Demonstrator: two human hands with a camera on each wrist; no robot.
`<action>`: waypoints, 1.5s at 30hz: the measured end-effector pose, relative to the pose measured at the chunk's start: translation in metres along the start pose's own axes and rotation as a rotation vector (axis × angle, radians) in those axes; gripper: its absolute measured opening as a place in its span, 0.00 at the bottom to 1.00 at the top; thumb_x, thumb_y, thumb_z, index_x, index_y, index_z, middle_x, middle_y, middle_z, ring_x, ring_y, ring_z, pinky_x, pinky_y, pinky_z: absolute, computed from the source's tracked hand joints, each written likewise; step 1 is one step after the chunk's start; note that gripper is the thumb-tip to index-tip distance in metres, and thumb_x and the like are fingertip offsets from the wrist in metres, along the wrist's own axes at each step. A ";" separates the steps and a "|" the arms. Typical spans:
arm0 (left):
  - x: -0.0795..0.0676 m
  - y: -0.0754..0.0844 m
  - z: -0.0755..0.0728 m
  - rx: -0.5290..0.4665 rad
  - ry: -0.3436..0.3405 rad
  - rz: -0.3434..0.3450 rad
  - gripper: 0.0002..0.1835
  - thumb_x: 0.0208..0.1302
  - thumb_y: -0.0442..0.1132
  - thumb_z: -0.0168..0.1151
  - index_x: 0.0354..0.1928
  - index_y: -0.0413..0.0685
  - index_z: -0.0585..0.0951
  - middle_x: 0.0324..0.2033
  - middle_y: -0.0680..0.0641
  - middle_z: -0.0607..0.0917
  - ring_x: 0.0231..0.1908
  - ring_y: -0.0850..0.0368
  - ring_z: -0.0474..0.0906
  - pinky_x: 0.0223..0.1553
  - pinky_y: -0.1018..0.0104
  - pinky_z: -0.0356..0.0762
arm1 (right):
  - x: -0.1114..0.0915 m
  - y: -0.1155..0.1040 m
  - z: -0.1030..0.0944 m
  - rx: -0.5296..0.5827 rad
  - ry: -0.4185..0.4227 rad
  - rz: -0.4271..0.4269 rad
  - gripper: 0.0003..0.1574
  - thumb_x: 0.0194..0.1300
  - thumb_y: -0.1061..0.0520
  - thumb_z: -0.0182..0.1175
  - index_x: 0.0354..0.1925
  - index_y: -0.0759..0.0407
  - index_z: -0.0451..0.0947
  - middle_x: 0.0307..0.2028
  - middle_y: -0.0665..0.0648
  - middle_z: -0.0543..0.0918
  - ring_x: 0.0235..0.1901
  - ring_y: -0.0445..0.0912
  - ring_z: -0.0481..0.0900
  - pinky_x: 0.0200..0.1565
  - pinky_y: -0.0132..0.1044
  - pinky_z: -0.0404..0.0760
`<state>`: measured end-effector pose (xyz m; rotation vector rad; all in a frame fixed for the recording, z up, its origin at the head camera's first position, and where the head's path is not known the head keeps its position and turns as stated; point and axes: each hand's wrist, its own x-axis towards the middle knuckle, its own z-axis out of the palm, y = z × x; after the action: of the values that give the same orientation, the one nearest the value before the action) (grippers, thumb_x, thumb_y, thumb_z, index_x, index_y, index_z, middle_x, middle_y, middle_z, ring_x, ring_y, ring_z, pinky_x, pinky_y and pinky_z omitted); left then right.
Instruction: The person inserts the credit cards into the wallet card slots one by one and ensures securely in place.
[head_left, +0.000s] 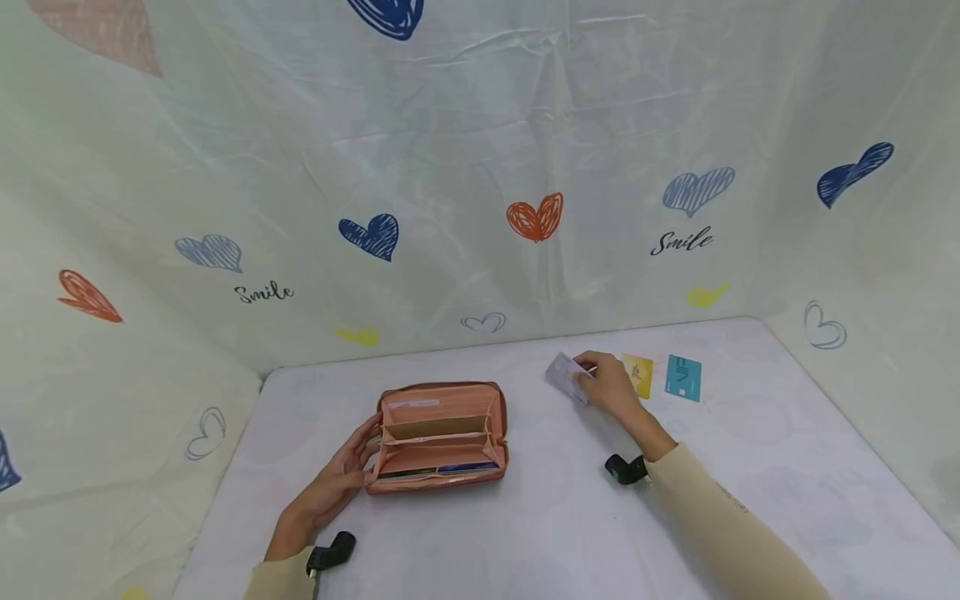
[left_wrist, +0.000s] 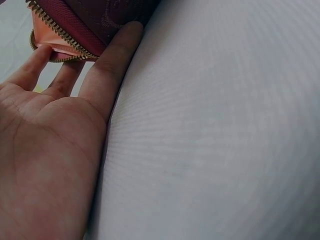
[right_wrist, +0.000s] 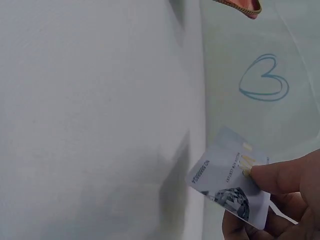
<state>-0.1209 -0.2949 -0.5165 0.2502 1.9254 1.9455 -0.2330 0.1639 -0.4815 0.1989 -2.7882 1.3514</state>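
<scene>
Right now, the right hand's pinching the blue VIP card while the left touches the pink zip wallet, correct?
No: the right hand pinches a gray diamond print card, the right wrist view shows; the left hand touches the pink zip wallet.

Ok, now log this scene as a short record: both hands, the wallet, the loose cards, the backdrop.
Left hand: touches the wallet's left end
Right hand: pinches a silver card with a diamond picture
Wallet: pink, unzipped, open on the table; what look like cards in the front slots
Loose cards: yellow card and blue VIP card, lying side by side, blue further right
Backdrop: pale sheet, printed hearts, "Smile" twice
</scene>
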 end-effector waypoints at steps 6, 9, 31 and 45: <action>0.003 -0.001 -0.002 0.000 -0.003 0.002 0.52 0.68 0.31 0.62 0.86 0.46 0.42 0.77 0.51 0.52 0.67 0.70 0.67 0.64 0.74 0.69 | -0.001 -0.020 -0.008 0.066 0.021 -0.061 0.17 0.69 0.71 0.63 0.55 0.74 0.81 0.42 0.68 0.86 0.39 0.58 0.86 0.37 0.37 0.81; 0.004 -0.002 -0.003 -0.004 -0.003 0.000 0.52 0.68 0.31 0.62 0.86 0.46 0.42 0.77 0.53 0.53 0.67 0.70 0.67 0.64 0.73 0.70 | -0.003 -0.032 -0.010 0.113 0.017 -0.071 0.17 0.69 0.70 0.62 0.56 0.73 0.81 0.43 0.68 0.86 0.40 0.57 0.87 0.37 0.35 0.81; 0.001 0.000 -0.003 -0.006 -0.008 0.008 0.52 0.68 0.31 0.62 0.86 0.47 0.42 0.79 0.45 0.48 0.67 0.69 0.66 0.64 0.74 0.68 | -0.008 -0.103 0.020 0.299 -0.024 -0.317 0.12 0.69 0.73 0.64 0.50 0.71 0.83 0.40 0.65 0.89 0.41 0.55 0.87 0.46 0.39 0.83; 0.001 -0.002 -0.004 -0.015 -0.012 0.010 0.52 0.68 0.31 0.62 0.86 0.47 0.43 0.78 0.51 0.52 0.68 0.69 0.66 0.65 0.74 0.68 | -0.008 -0.112 0.059 0.167 -0.056 -0.437 0.12 0.68 0.69 0.68 0.49 0.65 0.85 0.43 0.60 0.89 0.42 0.52 0.88 0.45 0.43 0.87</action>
<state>-0.1226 -0.2980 -0.5190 0.2677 1.9043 1.9601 -0.2093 0.0498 -0.4321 0.8077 -2.4606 1.4695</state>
